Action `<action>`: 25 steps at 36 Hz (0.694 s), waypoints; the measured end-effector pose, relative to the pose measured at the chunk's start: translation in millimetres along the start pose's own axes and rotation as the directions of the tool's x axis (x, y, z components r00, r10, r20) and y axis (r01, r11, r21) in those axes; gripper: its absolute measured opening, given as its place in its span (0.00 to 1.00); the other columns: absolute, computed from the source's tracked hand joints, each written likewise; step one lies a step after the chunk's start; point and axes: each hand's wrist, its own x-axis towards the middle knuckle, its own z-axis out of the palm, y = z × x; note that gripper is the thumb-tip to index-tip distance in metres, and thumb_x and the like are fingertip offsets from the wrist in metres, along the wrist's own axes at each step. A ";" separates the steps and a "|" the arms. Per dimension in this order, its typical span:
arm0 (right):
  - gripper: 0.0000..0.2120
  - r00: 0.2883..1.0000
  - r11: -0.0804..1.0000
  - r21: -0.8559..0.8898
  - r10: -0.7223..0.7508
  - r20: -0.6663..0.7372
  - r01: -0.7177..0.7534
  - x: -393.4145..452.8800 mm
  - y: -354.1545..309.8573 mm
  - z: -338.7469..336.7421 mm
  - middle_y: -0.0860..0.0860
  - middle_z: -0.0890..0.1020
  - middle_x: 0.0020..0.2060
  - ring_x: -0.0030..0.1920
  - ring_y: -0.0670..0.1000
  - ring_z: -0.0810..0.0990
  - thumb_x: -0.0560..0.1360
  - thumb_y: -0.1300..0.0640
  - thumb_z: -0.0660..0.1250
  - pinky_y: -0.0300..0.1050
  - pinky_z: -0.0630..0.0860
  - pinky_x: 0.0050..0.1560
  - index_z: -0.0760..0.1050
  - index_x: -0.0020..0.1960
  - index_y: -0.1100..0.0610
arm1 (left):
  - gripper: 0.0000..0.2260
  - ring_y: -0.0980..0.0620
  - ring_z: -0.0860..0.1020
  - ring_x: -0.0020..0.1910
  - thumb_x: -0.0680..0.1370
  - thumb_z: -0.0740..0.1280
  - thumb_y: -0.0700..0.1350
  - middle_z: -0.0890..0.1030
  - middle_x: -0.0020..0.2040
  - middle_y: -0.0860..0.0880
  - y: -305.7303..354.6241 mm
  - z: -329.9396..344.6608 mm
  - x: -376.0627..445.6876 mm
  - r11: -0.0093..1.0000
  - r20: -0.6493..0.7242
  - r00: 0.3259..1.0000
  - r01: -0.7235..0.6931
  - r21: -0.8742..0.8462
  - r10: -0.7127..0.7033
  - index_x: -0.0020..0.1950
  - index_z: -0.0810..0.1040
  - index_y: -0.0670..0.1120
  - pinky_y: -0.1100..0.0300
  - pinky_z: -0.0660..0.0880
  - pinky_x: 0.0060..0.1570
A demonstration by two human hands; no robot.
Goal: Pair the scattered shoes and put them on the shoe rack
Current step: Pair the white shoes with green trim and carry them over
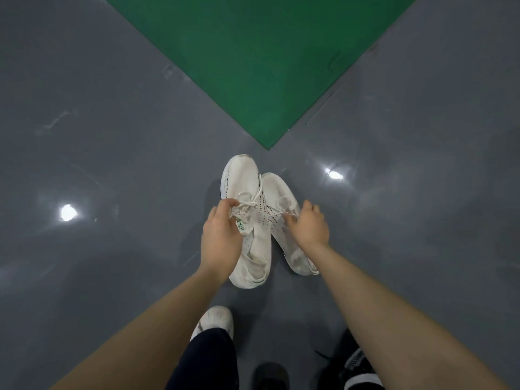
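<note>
1. Between your two outstretched arms, above the grey floor [112, 136], you held two white sneakers side by side, toes pointing away from you.
2. Your left hand [221, 235] was curled round the left sneaker [242, 181] near its tongue, fingers pinching into the loose laces [247, 199]; most of that shoe stuck out beyond your fingertips, with its heel below your wrist.
3. Your right hand [309, 225] gripped the right sneaker [277, 190] from its outer side, fingers hooked over the lace area; the toe reached forward of the hand and the heel hung back under your forearm.
4. The two sneakers touched along their inner edges.
5. A green mat [261, 52] lay on the floor beyond the toes, its corner pointing at them.
6. Near your feet, a black shoe [354, 361] sat at the lower right, partly hidden by your right arm.
</note>
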 end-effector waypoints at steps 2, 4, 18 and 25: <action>0.21 1.000 0.996 -0.085 -0.012 0.001 0.012 7.8 -1.3 9.7 0.57 0.74 0.61 0.62 0.59 0.72 0.78 0.47 0.61 0.51 0.69 0.57 0.68 0.63 0.60 | 0.16 0.57 0.70 0.50 0.79 0.56 0.32 0.75 0.59 0.50 -4.4 6.9 6.0 1.000 -0.010 1.000 -0.001 -0.002 0.001 0.62 0.72 0.47 0.62 0.66 0.49; 0.14 0.999 0.988 -0.149 -0.035 -0.032 0.030 11.3 -4.0 13.8 0.57 0.75 0.60 0.60 0.58 0.73 0.79 0.54 0.60 0.49 0.69 0.55 0.70 0.62 0.61 | 0.16 0.57 0.69 0.50 0.79 0.56 0.32 0.75 0.60 0.50 -5.5 8.9 8.5 1.000 -0.018 1.000 0.003 -0.007 -0.003 0.62 0.72 0.47 0.62 0.66 0.49; 0.11 0.989 0.996 -0.065 -0.070 -0.132 0.062 -83.8 -24.4 -82.5 0.57 0.76 0.54 0.53 0.60 0.76 0.77 0.64 0.56 0.51 0.72 0.48 0.71 0.58 0.61 | 0.19 0.46 0.75 0.51 0.77 0.55 0.33 0.73 0.60 0.50 77.0 -61.4 -43.6 0.985 0.048 0.998 -0.058 0.164 0.051 0.64 0.69 0.50 0.52 0.73 0.45; 0.09 0.979 0.992 0.125 0.014 -0.203 0.012 -154.3 -39.8 -171.1 0.56 0.76 0.52 0.51 0.59 0.76 0.77 0.63 0.56 0.50 0.71 0.45 0.71 0.55 0.61 | 0.20 0.44 0.77 0.49 0.77 0.56 0.32 0.72 0.60 0.48 149.4 -114.4 -86.1 0.916 0.146 0.975 -0.210 0.342 0.169 0.66 0.66 0.48 0.53 0.72 0.40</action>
